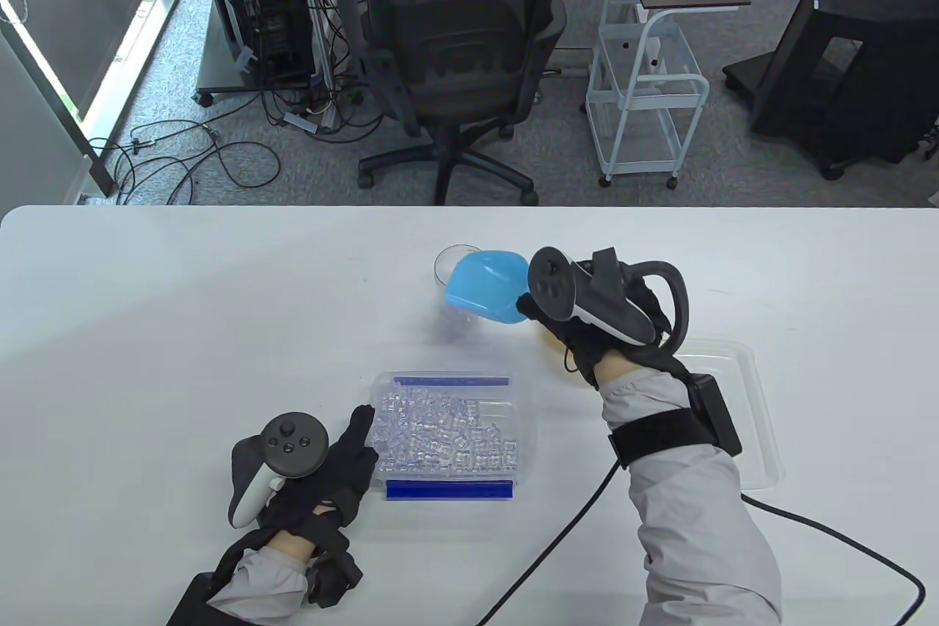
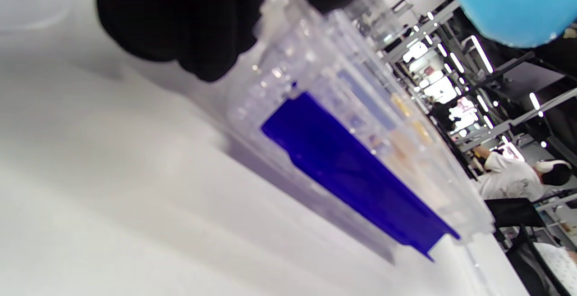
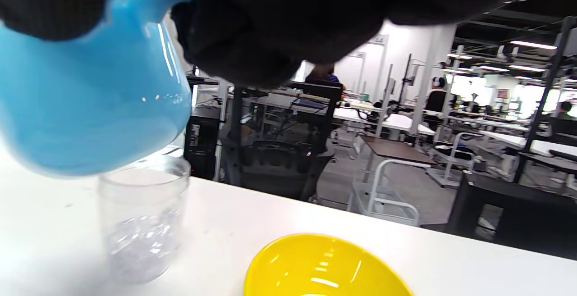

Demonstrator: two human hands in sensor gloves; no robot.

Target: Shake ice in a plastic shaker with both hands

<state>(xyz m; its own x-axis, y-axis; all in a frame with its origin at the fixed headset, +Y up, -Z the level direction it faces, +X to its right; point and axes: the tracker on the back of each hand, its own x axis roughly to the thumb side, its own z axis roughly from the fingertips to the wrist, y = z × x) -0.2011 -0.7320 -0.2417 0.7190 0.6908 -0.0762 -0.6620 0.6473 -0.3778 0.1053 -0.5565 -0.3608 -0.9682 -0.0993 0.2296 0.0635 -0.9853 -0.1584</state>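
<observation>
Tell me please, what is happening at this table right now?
The right hand holds a blue scoop tipped over the clear plastic shaker, which already has some ice at its bottom. The left hand rests against the clear container of ice cubes. A yellow bowl sits nearby. No shaking yet.

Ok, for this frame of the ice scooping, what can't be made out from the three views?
- Table view: the yellow bowl is hidden under the right hand; only a sliver shows.
- Blue scoop: its inside faces away in every view, so whether ice is in it can't be told.
- Shaker: the scoop covers part of its mouth.
- Left wrist view: blurred; the left hand fingers' contact with the ice container is unclear.
</observation>
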